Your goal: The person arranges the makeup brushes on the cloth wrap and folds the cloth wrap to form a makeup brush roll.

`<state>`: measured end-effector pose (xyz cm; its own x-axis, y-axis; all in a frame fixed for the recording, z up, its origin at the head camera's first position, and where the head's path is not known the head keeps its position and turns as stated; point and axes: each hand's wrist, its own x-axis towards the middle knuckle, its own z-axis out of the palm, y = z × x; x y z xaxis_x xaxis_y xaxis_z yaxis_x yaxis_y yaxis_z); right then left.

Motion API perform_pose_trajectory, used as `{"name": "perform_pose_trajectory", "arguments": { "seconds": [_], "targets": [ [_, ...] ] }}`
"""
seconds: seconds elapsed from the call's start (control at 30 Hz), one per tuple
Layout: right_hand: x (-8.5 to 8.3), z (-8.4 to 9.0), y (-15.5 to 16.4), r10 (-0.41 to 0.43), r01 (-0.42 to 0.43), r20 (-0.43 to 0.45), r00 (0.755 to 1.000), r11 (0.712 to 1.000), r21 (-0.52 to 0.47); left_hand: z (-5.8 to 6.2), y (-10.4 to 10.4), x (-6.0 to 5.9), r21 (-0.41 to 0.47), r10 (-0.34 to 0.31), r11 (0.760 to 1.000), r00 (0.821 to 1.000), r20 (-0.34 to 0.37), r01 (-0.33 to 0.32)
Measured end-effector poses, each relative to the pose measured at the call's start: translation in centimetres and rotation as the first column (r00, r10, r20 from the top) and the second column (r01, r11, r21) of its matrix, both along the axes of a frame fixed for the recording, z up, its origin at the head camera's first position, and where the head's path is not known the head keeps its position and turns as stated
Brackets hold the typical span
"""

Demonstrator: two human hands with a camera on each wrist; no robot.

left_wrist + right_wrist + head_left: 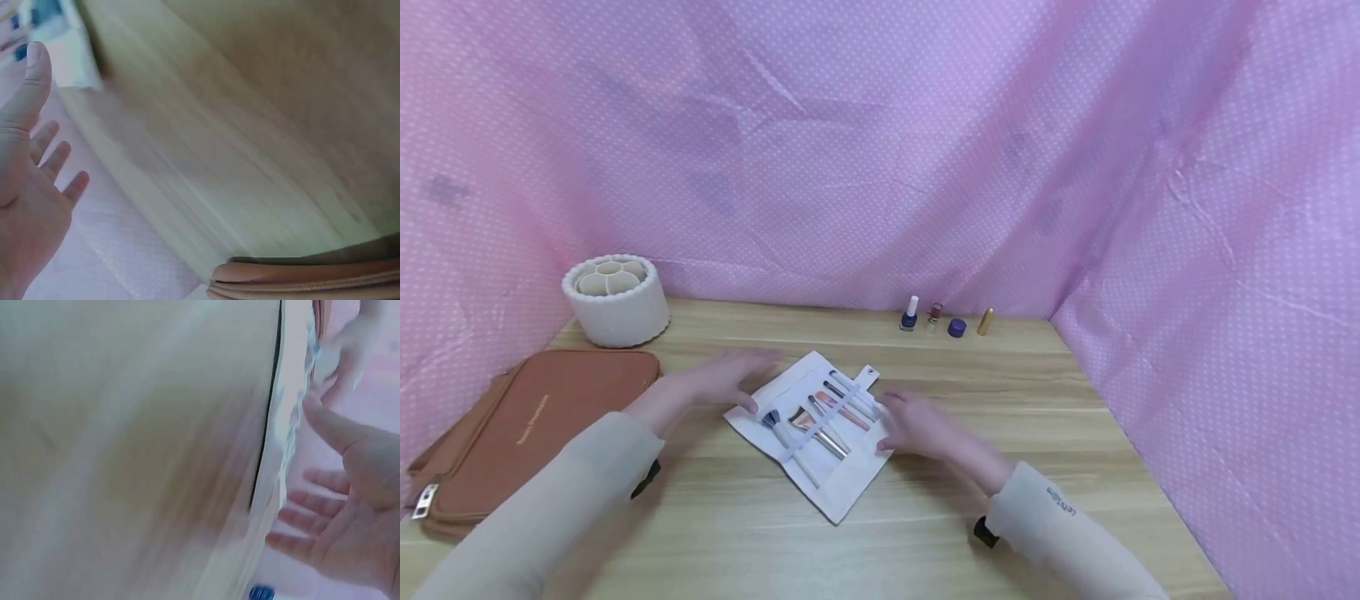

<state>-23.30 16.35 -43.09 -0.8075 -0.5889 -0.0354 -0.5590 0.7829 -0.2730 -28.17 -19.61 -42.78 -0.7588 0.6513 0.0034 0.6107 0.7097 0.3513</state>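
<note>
A white brush roll (pixel 859 477) lies unfolded at an angle on the table, with several makeup brushes (pixel 842 410) tucked under its strap. My left hand (pixel 724 381) is at the roll's left corner, fingers extended; in the left wrist view its thumb (pixel 36 81) stands apart from the fingers and nothing is held. On the opposite side, my right hand (pixel 917 427) is at the roll's right edge. Its fingers (pixel 312 503) are spread and loosely straight in the right wrist view, holding nothing. Whether either hand touches the fabric I cannot tell.
To the left lies a brown zipped case (pixel 550 425), with a white round organizer (pixel 625 312) behind it. Along the back edge stand a dark nail polish bottle (pixel 909 317), a small red-topped bottle (pixel 934 317), a blue jar (pixel 957 328) and a gold tube (pixel 986 322). Pink dotted cloth (pixel 850 167) hangs behind.
</note>
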Motion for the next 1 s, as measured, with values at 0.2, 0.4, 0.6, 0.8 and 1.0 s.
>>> {"name": "perform_pose_trajectory", "arguments": {
  "seconds": [0.2, 0.4, 0.6, 0.8, 1.0],
  "targets": [
    [2.8, 0.0, -1.3, -0.132, 0.128, 0.06, 0.989, 0.99, 0.059, -0.8, 0.3, -1.2, -0.046, -0.023, 0.999, 0.994, 0.104, 0.028],
    [3.8, -0.2, -1.7, -0.158, 0.154, 0.054, 0.986, 0.986, 0.067, -0.7, 0.6, -1.3, -0.07, -0.037, 0.996, 0.989, 0.145, 0.048],
    [2.9, -0.5, -0.9, -0.139, 0.136, 0.075, 0.987, 0.99, 0.044, -0.8, 0.3, -1.4, -0.086, -0.065, 0.993, 0.99, 0.124, 0.076],
    [1.4, -0.9, 0.3, -0.093, 0.095, 0.117, 0.989, 0.995, -0.006, -0.8, 0.1, -1.1, -0.155, -0.038, 0.986, 0.992, 0.12, 0.057],
    [-0.1, -1.0, 1.2, -0.035, 0.036, 0.137, 0.99, 0.999, -0.004, -1.2, 0.2, -0.2, -0.202, -0.046, 0.978, 0.997, 0.057, 0.056]
  ]
}}
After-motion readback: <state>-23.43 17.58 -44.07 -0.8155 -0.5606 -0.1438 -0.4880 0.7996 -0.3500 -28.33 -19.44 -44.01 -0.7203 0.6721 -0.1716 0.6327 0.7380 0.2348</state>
